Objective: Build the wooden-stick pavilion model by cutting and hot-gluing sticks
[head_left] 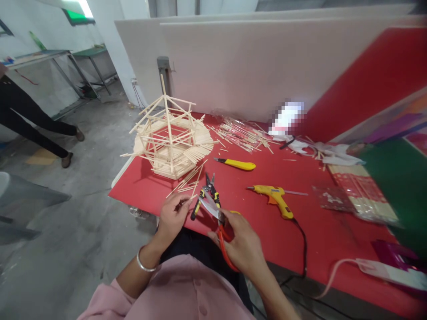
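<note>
My right hand (242, 242) grips the red handles of a pair of scissors (210, 205), whose blades point up and left toward my other hand. Pinched in the fingers of my left hand (173, 218) is a thin wooden stick (192, 197), its end sticking out near the blades. Just beyond the scissors lie yellow-and-black pliers (215, 193) with their jaws apart. A model built of wooden sticks (171, 146), with a round base and a frame on top, stands at the table's left end. Loose sticks (188, 180) lie in front of it.
On the red table (230, 178) are a yellow utility knife (238, 165), a yellow glue gun (275, 195) with a cord, a pile of sticks (243, 135), stick packs (365, 193) and a power strip (390, 271). A person (26, 120) walks at the left.
</note>
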Motion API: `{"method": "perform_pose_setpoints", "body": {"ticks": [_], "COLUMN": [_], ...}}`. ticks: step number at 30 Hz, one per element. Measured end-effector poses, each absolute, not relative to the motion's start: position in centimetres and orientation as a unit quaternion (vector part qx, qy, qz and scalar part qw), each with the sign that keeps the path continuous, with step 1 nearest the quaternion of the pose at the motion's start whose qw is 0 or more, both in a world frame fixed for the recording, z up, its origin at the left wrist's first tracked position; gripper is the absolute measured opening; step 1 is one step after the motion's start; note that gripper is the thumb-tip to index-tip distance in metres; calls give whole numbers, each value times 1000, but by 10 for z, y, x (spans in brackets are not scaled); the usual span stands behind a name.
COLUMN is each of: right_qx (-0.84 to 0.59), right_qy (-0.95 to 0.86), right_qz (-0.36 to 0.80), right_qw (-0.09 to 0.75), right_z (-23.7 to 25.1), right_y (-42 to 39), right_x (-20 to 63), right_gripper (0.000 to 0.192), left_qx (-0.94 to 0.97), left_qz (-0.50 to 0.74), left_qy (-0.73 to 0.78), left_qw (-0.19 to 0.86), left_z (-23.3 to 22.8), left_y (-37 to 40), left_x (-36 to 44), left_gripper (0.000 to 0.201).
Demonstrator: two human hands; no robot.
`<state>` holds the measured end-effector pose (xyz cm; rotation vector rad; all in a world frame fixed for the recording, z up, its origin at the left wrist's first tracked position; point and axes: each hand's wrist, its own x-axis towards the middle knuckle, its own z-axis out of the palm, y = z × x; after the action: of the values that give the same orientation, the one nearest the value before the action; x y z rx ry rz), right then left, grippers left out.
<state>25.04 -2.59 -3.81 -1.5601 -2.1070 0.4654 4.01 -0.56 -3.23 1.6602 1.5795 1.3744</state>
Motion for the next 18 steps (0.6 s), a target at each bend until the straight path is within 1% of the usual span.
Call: {"method": "perform_pose_setpoints", "body": {"ticks": [3,11,14,18], "right_qx": [-560,-577,-609,-677], "right_qy": [-783,-779,-764,-717], "right_qz": [139,69,24,-21], "right_qw": [233,235,215,162], "right_z": [-40,-46,-48,-51], "right_y": [-29,-31,-32,-31], "right_x": [244,242,245,259], "right_gripper": [47,47,49,54], "left_qx": [627,678,694,705], "left_qz": [507,515,516,504], "left_qy": [565,518,501,498], "left_qw": [174,75,33,-14], "left_z": [-31,-31,-34,-36], "left_y": [-7,-11,-12,-16], "left_x": [44,51,51,48], "left_gripper": [11,14,17,19]}}
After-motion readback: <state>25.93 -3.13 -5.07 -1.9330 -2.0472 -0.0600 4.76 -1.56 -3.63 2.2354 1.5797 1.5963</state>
